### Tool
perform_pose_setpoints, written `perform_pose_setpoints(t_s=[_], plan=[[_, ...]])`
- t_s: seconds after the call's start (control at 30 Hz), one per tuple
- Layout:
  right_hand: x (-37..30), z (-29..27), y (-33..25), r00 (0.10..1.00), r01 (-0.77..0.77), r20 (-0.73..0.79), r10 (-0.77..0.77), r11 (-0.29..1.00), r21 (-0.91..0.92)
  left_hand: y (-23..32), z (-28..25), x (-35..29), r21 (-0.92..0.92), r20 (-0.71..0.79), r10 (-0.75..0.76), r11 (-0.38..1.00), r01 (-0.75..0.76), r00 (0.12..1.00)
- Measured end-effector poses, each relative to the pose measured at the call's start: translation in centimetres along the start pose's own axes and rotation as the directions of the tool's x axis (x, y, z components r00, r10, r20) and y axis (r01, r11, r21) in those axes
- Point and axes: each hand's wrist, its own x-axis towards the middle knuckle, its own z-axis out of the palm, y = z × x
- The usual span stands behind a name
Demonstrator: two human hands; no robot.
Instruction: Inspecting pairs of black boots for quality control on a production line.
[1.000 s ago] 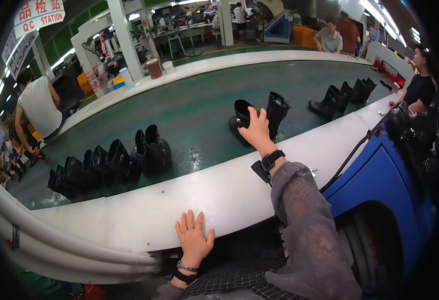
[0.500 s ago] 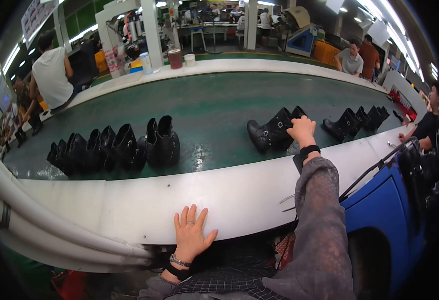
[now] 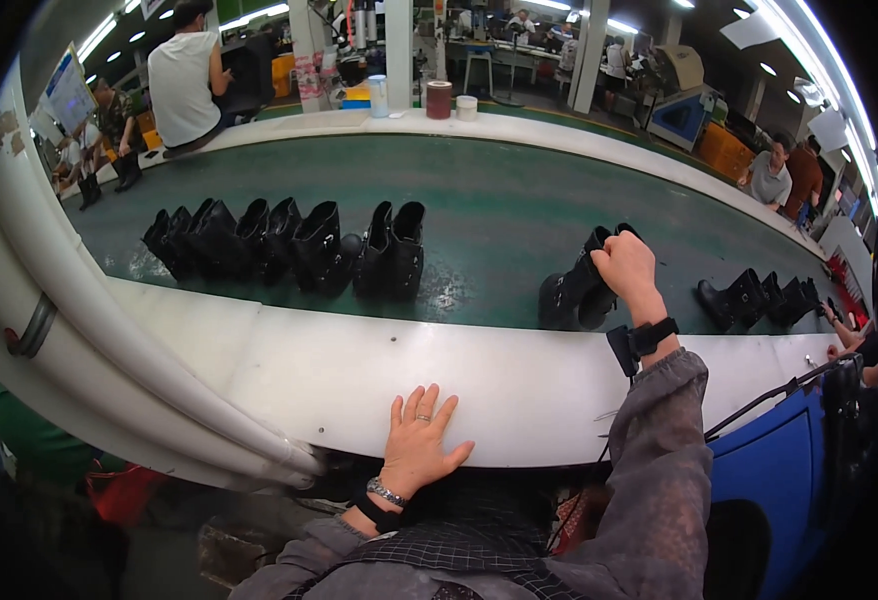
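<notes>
The pair of black boots (image 3: 565, 300) stands on the green worktop (image 3: 499, 220), beside the near white ledge (image 3: 519, 365). The right hand (image 3: 627, 265) is on the boots at the shaft tops; its grip appears clamped there, fingers curled over, though the fingertips are hidden. Whether the soles bear fully on the surface cannot be told. The left hand (image 3: 424, 445) lies palm down on the ledge, fingers spread, holding nothing. More black boots stand in a row to the left (image 3: 319, 250) and a group to the right (image 3: 734, 302).

Handling, as judged: moderate weight concentrated in the soles; shafts flexible, surface smooth and slightly slippery, prone to scuffing. Recommended hold: both shaft rims together, clear of the buckles.
</notes>
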Motion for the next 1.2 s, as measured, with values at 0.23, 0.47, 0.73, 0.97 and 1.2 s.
perform_pose_setpoints(t_s=[0.23,0.47,0.73,0.97,1.2], plan=[[-10.4,-7.3,-8.6,0.948,0.318,-0.069,-0.312,0.904,0.286,0.2,-0.4,-0.2,-0.066,-0.030,0.010,0.998,-0.011,1.000],[-21.4,-11.1,-11.7,0.929,0.307,-0.024,-0.368,0.735,0.604,-0.3,-0.6,-1.8,-0.370,-0.178,-0.021,0.928,-0.047,0.984],[-27.7,-4.5,-9.1,0.993,-0.117,0.086,0.085,0.507,0.854,2.6,-0.7,0.3,-0.346,-0.267,-0.128,0.938,0.029,0.955],[-26.6,1.3,-10.6,0.993,-0.045,-0.015,0.114,0.499,0.865,0.4,-0.4,0.3,-0.529,-0.294,-0.220,0.848,0.033,0.930],[-26.4,3.1,-8.5,0.921,-0.312,0.314,0.229,-0.047,0.949,-1.8,-2.1,-0.8,-0.961,0.219,-0.508,0.034,0.273,0.833]])
